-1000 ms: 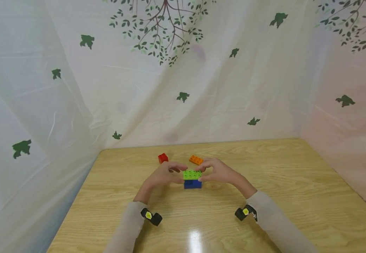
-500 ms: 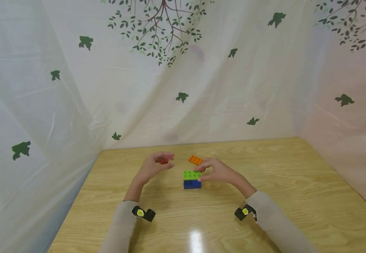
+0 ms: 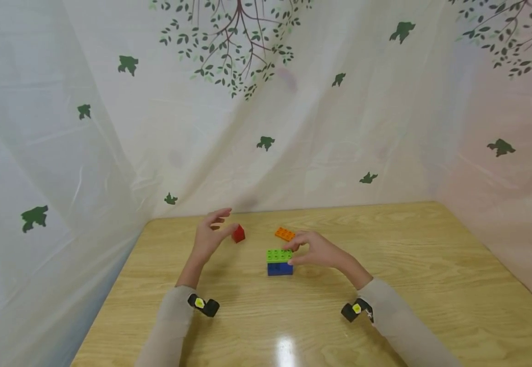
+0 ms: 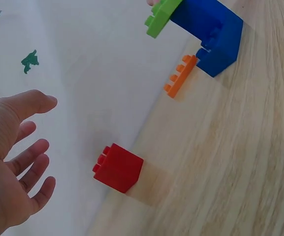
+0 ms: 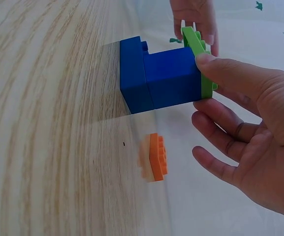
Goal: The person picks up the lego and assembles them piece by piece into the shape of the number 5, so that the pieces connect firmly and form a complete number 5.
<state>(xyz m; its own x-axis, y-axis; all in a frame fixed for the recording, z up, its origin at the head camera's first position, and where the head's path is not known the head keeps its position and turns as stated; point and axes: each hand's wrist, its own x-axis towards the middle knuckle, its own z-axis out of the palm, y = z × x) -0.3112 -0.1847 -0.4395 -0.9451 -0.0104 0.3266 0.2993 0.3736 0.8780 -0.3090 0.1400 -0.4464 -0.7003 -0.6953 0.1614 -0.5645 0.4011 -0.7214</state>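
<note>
My left hand [image 3: 208, 237] is raised with spread fingers beside a red brick [image 3: 238, 234]. In the left wrist view, that hand [image 4: 14, 162] holds nothing, and a gap separates it from the red brick [image 4: 118, 168]. Two blue bricks [image 5: 173, 76] are stacked on the table, with bare studs showing on the lower one. A flat lime-green brick [image 3: 278, 255] tops the stack and overhangs on one side. Thumb and forefinger of my right hand [image 3: 316, 250] pinch the green brick at its right end; the other fingers of this hand [image 5: 265, 113] are loosely bent.
A flat orange brick [image 3: 285, 234] lies behind the stack, close to the right hand's fingers. The wooden table [image 3: 256, 316] ends at a pale curtain [image 3: 210, 168] printed with leaves and birds. Each wrist wears a small black camera [image 3: 203, 305].
My left hand has left the side of the green brick, passed over the red brick and now stands left of it. My right hand has stayed at the green brick.
</note>
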